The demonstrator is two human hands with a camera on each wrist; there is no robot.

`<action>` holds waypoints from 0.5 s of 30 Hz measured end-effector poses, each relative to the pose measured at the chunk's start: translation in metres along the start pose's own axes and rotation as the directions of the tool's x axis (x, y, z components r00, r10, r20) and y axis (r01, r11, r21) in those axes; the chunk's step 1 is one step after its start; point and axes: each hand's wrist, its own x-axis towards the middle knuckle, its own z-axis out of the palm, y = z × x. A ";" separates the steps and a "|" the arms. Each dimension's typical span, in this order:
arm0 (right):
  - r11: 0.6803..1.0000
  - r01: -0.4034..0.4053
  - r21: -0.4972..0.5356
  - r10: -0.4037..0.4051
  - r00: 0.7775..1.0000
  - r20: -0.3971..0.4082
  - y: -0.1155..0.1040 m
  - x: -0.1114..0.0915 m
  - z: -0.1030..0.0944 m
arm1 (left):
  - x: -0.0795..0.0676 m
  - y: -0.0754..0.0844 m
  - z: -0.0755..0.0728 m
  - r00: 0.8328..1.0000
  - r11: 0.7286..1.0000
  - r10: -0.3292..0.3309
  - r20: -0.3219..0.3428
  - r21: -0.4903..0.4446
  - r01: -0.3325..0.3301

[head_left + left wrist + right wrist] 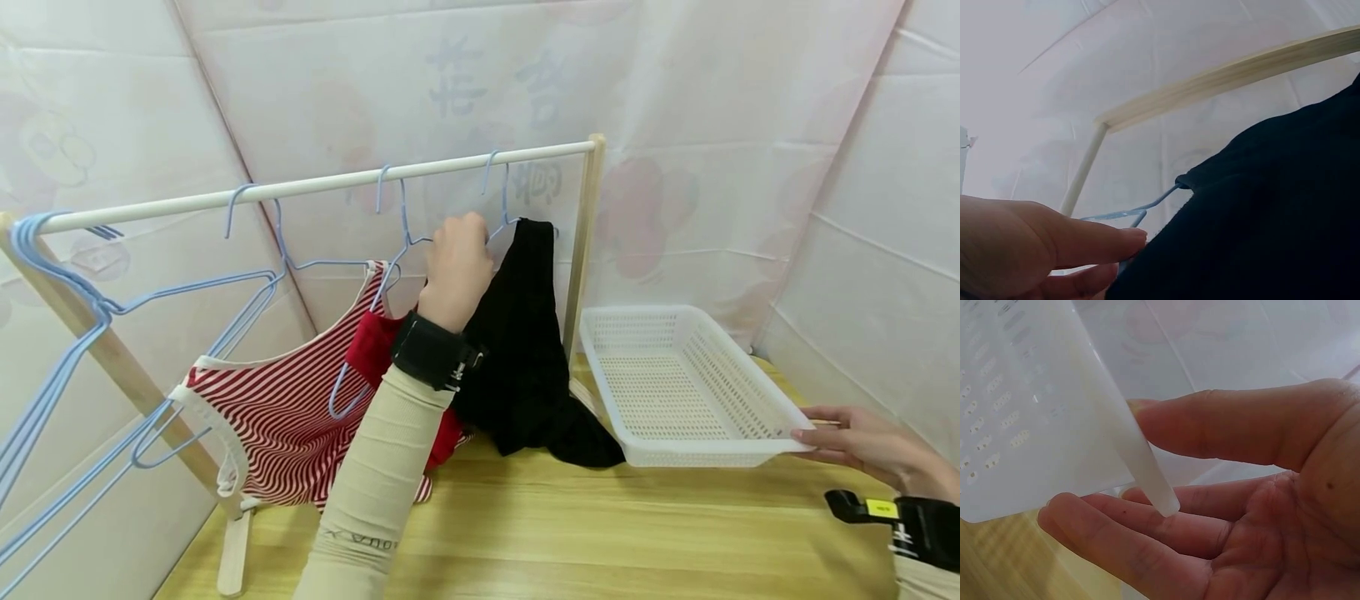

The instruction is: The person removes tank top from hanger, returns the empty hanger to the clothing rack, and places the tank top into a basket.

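My left hand (456, 271) pinches the blue wire of a hanger (506, 187) that hooks over the white rod. A black garment (517, 358) hangs from it, one strap over the hanger's right shoulder. The left wrist view shows thumb and fingers on the wire (1163, 197) beside the black cloth (1260, 206). At the far right my right hand (873, 450) grips the near right corner of a white plastic basket (697, 450). In the right wrist view the thumb lies on the basket's rim (1138, 453), with the fingers underneath.
A clothes rack with a white rod (322, 187) and wooden posts (583, 242) stands on the wooden table (570, 533). A red-and-white striped garment (285, 417) and a red one (371, 346) hang left of my left arm. Several bare blue hangers (67, 350) crowd the left end.
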 end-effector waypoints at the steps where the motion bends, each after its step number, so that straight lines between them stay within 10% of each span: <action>1: 1.000 -0.005 0.000 0.005 1.000 -0.005 0.000 0.000 0.000 | 0.002 0.000 0.001 1.000 1.000 0.005 -0.004 0.005 -0.005; 15: 0.999 -0.027 -0.018 0.027 0.999 -0.029 -0.004 -0.002 0.005 | 0.027 0.012 -0.002 0.998 1.000 0.026 -0.055 0.007 -0.026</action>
